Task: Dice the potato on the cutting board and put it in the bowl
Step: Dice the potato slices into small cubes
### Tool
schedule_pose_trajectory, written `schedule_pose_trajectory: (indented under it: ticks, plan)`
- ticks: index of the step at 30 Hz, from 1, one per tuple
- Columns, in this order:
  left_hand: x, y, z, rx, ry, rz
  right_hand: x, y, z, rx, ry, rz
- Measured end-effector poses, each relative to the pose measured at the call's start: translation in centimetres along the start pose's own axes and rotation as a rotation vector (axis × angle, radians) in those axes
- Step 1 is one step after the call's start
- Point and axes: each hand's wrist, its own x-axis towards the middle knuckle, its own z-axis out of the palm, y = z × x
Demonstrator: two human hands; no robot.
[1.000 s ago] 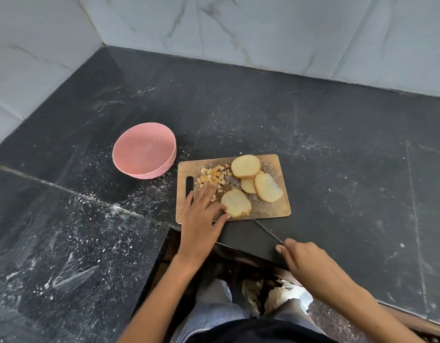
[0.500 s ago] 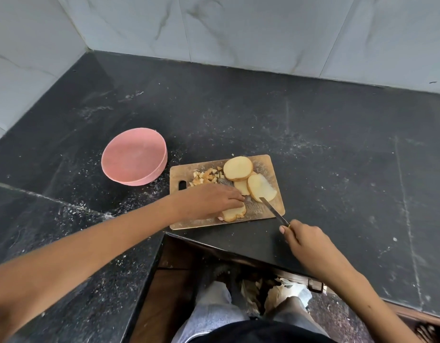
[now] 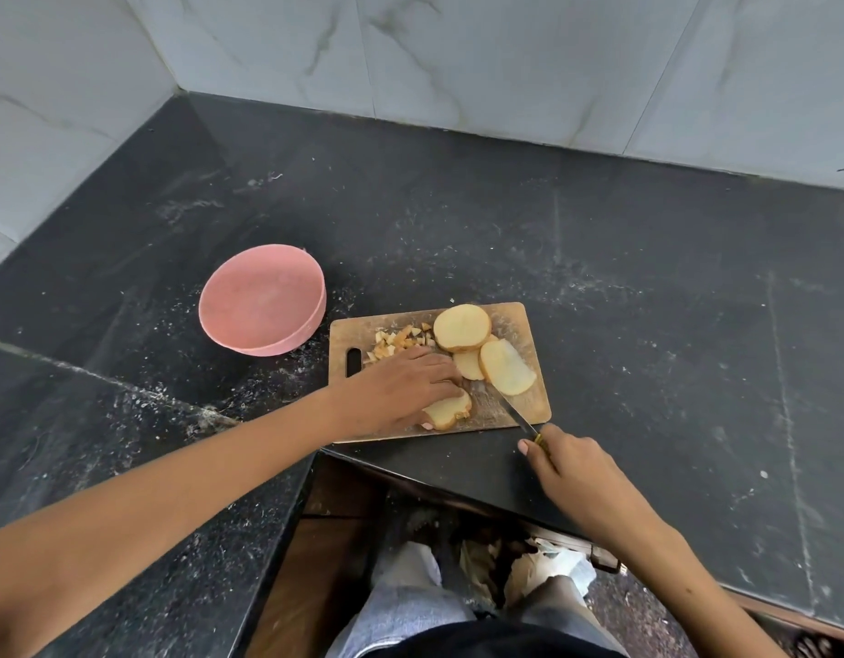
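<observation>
A potato slice (image 3: 451, 408) was held down on the cutting board (image 3: 529, 396) by the left hand (image 3: 401, 389), its fingers (image 3: 441, 372) laid flat and fairly straight over the slice, the thumb at its near edge. The knife (image 3: 515, 413) was gripped by the right hand (image 3: 560, 460), whose fingers (image 3: 529, 451) were curled round the handle; the blade lay low over the board just to the right of the left fingertips, its tip near the three uncut slices (image 3: 463, 327) lying beyond and to the right of those fingertips. A small heap of diced pieces (image 3: 396, 344) sat just beyond the left knuckles, and the pink bowl (image 3: 263, 299) stood on the desk (image 3: 648, 277) further off to the left of that hand, with nothing seen in it.

It was judged that the fingertips could be nicked, since they lay extended rather than tucked and the blade was close beside them. The thin slice might also slide under a flat hold, giving uneven dice. The board's near edge lay close to the desk's edge, so a hard push could tip it or send pieces to the floor.

Compared with half a second earlier, the knife had been brought forward from the board's near right corner, and the blade now reached further across the board towards the held slice. The left hand had stayed on the slice; bowl and heap were unmoved.
</observation>
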Motion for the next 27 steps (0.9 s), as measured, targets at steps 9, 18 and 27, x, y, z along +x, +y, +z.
schedule_pose_trajectory:
  ticks: [9,18,27]
  plan:
    - [-1.8,2.9,2.4,-0.179,0.13,-0.44,0.6,-1.0,-0.1,-0.002,0.012,-0.02]
    - [1.8,7.4,3.9,-0.027,0.309,-0.874,1.2,-2.6,0.5,0.08,0.116,-0.07]
    - [1.7,8.6,5.5,-0.017,0.357,-0.904,2.0,-4.8,1.9,-0.011,0.136,-0.043]
